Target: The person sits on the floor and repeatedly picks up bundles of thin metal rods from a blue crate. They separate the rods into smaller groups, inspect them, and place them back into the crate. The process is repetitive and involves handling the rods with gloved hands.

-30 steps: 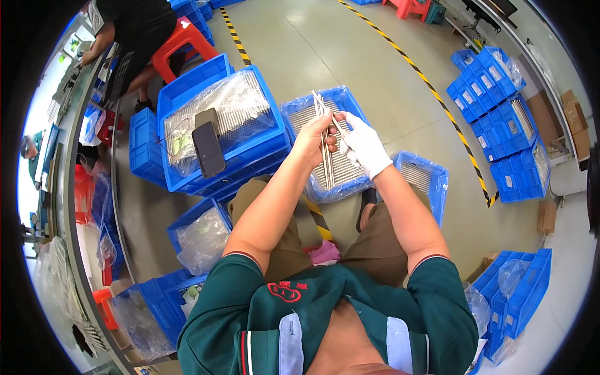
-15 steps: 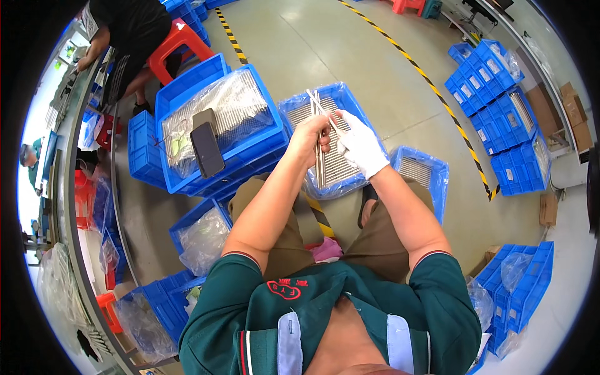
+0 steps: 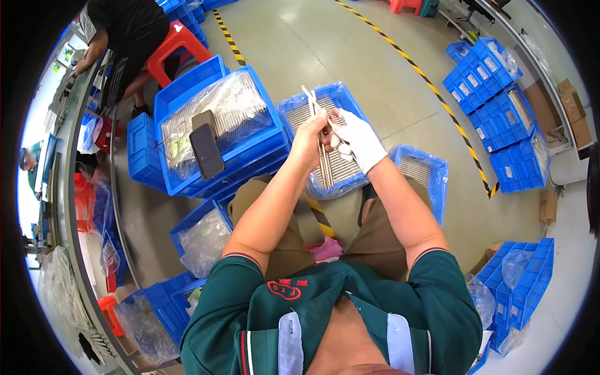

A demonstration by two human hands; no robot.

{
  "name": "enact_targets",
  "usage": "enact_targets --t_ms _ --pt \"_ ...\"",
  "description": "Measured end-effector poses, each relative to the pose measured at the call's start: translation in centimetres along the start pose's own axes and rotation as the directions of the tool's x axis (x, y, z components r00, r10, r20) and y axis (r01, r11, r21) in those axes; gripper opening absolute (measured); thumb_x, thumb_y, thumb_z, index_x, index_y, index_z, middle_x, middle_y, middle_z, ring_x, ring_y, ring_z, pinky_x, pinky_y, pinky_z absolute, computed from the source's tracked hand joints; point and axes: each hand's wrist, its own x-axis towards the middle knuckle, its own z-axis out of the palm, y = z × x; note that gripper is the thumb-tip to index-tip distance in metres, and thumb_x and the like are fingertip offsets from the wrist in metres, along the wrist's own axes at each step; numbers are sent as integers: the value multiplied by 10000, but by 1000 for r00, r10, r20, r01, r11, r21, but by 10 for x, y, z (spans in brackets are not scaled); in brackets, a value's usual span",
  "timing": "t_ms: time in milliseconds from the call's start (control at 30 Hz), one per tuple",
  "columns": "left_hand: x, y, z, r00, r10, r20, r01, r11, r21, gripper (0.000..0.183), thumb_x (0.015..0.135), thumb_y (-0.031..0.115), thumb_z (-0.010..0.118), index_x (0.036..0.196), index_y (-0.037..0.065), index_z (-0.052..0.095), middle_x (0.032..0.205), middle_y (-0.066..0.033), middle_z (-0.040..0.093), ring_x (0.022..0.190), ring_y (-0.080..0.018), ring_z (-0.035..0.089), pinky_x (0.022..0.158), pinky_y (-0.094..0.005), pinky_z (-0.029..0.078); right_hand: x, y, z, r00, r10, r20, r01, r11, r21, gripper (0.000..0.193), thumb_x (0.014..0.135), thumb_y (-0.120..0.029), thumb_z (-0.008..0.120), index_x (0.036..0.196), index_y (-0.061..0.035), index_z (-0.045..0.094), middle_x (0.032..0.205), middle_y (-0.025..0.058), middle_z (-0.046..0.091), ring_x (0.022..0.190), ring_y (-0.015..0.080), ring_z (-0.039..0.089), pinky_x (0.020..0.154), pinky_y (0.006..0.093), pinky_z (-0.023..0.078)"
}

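Note:
My bare left hand (image 3: 309,139) is closed round several thin metal rods (image 3: 325,167), whose ends stick out above and below the fist. Against it, my right hand (image 3: 361,142), in a white glove with bare fingertips, pinches at a rod beside the bundle; its fingers partly hide that rod. The rods' upper ends spread slightly apart. Both hands are above a blue bin (image 3: 354,103) lined with clear plastic, where many similar rods lie in a row.
To the left, stacked blue crates (image 3: 262,140) hold plastic-covered rods, with a dark phone (image 3: 207,150) on top. Another lined bin (image 3: 440,181) stands at right. A person (image 3: 128,31) is by a red stool (image 3: 178,47) at the far left. More blue crates (image 3: 506,125) are stacked at right.
The rods in my left hand have tilted, their lower ends shifting slightly right. My right hand has turned a little and its curled fingers show more.

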Motion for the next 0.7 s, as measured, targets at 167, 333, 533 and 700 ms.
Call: enact_targets --t_ms 167,333,533,700 --pt "9 26 -2 989 114 -90 -113 994 15 294 941 295 525 846 20 566 670 5 404 521 -74 369 440 -222 340 -6 -2 3 999 -3 -38 -2 993 -120 208 918 -215 547 1041 -47 557 629 -7 527 448 71 437 382 225 322" --pt "11 13 -5 997 78 27 -79 996 41 277 935 303 541 884 34 577 602 -4 483 493 -83 420 449 -223 353 -6 9 4 998 -63 -7 61 987 -151 227 917 -271 552 841 -63 600 622 -51 488 488 43 417 431 225 330" --pt "17 12 -7 992 43 -120 -36 998 55 299 914 352 572 887 55 601 647 6 510 501 -80 438 447 -229 362 0 20 10 791 -593 -153 196 482 -854 306 799 -323 681 857 -39 582 743 123 600 717 208 597 653 342 466" --pt "15 10 0 993 7 -117 4 996 87 313 909 366 576 917 55 605 648 12 477 504 -76 394 440 -236 357 -1 20 4 968 -229 -102 127 799 -588 252 870 -260 595 883 -8 596 808 98 645 728 186 620 644 333 478"
